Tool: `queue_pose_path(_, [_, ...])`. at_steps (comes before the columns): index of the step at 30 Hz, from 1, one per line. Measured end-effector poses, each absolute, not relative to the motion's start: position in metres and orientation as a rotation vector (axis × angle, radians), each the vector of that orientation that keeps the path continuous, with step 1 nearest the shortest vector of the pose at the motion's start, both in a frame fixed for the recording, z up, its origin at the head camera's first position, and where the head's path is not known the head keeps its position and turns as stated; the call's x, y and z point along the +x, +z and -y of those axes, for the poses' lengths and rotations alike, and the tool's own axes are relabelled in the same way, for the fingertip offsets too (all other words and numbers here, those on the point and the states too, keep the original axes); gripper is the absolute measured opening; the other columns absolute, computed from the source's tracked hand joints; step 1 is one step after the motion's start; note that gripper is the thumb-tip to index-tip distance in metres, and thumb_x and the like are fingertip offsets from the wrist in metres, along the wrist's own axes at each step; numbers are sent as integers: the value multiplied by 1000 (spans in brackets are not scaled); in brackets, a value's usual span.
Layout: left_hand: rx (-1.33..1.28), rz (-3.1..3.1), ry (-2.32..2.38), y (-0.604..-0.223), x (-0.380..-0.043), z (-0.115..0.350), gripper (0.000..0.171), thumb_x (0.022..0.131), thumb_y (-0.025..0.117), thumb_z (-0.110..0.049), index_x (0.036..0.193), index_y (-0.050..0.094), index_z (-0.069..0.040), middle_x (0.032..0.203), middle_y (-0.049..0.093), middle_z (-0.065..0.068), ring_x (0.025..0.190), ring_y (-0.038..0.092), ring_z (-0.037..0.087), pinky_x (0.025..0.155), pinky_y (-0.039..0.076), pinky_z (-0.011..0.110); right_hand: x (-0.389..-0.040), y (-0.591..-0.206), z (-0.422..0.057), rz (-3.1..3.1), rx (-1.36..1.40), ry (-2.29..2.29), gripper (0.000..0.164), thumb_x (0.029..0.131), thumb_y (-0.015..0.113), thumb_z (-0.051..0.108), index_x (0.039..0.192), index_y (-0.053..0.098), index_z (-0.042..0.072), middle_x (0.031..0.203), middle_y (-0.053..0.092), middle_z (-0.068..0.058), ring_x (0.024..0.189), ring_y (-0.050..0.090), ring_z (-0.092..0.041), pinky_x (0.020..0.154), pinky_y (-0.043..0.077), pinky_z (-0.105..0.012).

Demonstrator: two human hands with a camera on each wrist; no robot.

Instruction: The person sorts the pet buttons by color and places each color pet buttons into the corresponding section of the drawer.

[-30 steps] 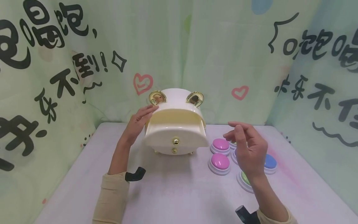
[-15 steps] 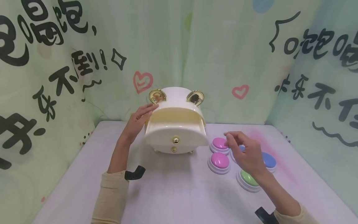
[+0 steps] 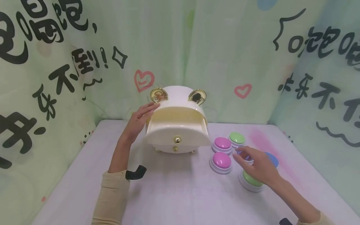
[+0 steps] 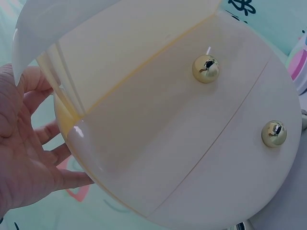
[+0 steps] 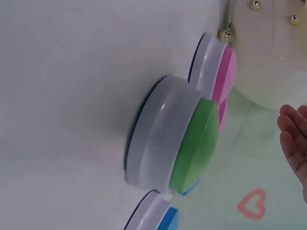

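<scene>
From where I stand, the white box (image 3: 180, 93) sits at the middle of the far half of the desk (image 3: 168, 193), its upper drawer (image 3: 163, 134) pulled out toward the near side. Two gold ears (image 3: 159, 94) stick up on its top, and round gold knobs (image 3: 177, 140) sit on the front, one above the other. The person's left hand (image 3: 140, 118) rests against the left side of the box, fingertips just below the left ear; its grip is released, the fingers stretched out and not closed round anything. Right of the box is a cluster of push buttons, and the right hand (image 3: 258, 164) hangs over it, fingers loosely bent and the grip released, with nothing held that I can see. A bluish button (image 3: 249, 159) lies mostly hidden beneath that hand. To its left are two pink buttons (image 3: 222, 160), one nearer than the other; a green button (image 3: 237, 137) stands at the far edge, a second green one (image 3: 251, 179) at the near edge, and a blue button (image 3: 272, 159) to the right. Behind everything hangs a pale green curtain (image 3: 213, 47) with red hearts (image 3: 243, 91) on it.
</scene>
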State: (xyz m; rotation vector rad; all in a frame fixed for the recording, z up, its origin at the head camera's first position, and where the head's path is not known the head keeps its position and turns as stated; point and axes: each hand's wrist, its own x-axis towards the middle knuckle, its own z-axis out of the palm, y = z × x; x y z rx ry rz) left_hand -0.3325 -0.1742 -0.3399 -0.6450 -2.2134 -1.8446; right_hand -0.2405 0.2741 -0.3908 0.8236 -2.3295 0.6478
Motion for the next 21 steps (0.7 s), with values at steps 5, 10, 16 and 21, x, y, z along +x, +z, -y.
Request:
queue_pose_path(5, [-641, 2208, -1846, -341, -334, 174, 39, 107, 53, -27, 144, 61, -17, 157, 44, -2, 148, 32, 14, 122, 23, 50, -239, -400, -294, 2347, 811, 570, 38, 74, 86, 6, 110, 73, 8, 88, 75, 4, 75, 69, -10, 65, 53, -18])
queue_pose_path(10, [-635, 2202, -1848, -341, -334, 175, 39, 107, 52, -25, 144, 61, -16, 158, 44, 0, 149, 32, 16, 122, 22, 52, -237, -406, -308, 2354, 828, 487, 39, 71, 88, 11, 108, 73, 6, 85, 75, 2, 71, 66, -13, 60, 54, -26])
queue_pose_path(16, [-631, 2203, -1837, -341, -334, 175, 39, 107, 52, -25, 144, 61, -16, 157, 44, 0, 148, 33, 16, 122, 23, 52, -233, -412, -322, 2402, 859, 404, 42, 70, 90, 19, 106, 74, 6, 85, 72, 3, 72, 63, -11, 60, 53, -26])
queue_pose_path(21, [-636, 2208, -1835, -341, -334, 175, 39, 107, 52, -25, 144, 61, -15, 157, 44, 0, 148, 32, 16, 122, 22, 52, -227, -417, -329, 2477, 843, 365, 47, 69, 92, 29, 106, 75, 8, 92, 74, 3, 77, 65, -11, 62, 55, -25])
